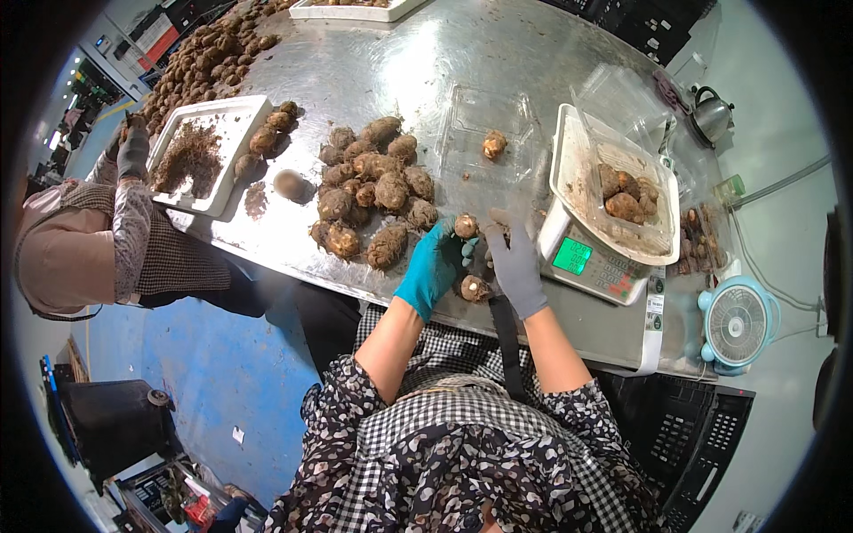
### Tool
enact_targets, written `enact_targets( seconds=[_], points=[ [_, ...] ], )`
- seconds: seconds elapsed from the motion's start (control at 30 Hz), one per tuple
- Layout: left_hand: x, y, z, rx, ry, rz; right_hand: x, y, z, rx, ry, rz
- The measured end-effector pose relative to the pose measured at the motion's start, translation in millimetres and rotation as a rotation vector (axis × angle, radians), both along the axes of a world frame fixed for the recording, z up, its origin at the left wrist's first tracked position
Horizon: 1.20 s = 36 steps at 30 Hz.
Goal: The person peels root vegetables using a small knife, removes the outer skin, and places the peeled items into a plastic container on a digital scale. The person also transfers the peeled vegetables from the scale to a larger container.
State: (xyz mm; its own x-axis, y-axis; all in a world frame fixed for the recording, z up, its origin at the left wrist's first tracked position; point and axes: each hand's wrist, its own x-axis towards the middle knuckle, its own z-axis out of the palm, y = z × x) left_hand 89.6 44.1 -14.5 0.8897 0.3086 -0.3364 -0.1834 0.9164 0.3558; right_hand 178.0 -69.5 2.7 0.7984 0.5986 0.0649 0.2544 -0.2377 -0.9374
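My left hand [433, 263], in a teal glove, grips a small taro corm [466, 226] with a pale cut end. Just right of it is my right hand [514, 263], in a grey glove; its fingers are blurred, and whether they hold anything is unclear. Between my wrists another taro corm [475, 288] with a white cut spot rests near the table's front edge. A heap of hairy brown taro corms [390, 190] lies left of my hands. Beyond them, a single taro corm [494, 144] sits in a clear plastic clamshell box [460, 110].
To the right, a digital scale [586, 263] bears a white tray [558, 173] and a clear box of taro. A small fan [736, 323] and kettle [712, 116] stand farther right. At left, a co-worker [73, 246] works by a white tray [256, 113] of scraps.
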Motion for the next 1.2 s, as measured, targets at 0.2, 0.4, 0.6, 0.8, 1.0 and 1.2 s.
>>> enact_targets(
  seconds=[0.2, 0.4, 0.6, 0.8, 1.0, 1.2],
  points=[
    [-3, -11, 25, -0.009, -0.067, -0.008, -16, 3, 37, 0.098, -0.273, 0.13],
    [-10, -15, 26, 0.139, -0.133, -0.023, -4, 5, 17, 0.177, -0.664, 0.116],
    [-9, -16, 11, 0.594, -0.03, 0.051, -3, 11, 23, -0.039, 0.07, -0.059],
    [-10, -12, -2, 0.607, 0.015, 0.111, 2, -2, 18, 0.093, 0.214, -0.032],
    [-20, -8, -13, 0.771, 0.073, -0.008, 2, 5, 11, 0.076, -0.064, 0.184],
    [-31, -9, 4, 0.574, 0.009, -0.006, 9, 6, -2, -0.438, -0.509, -0.097]
  ],
)
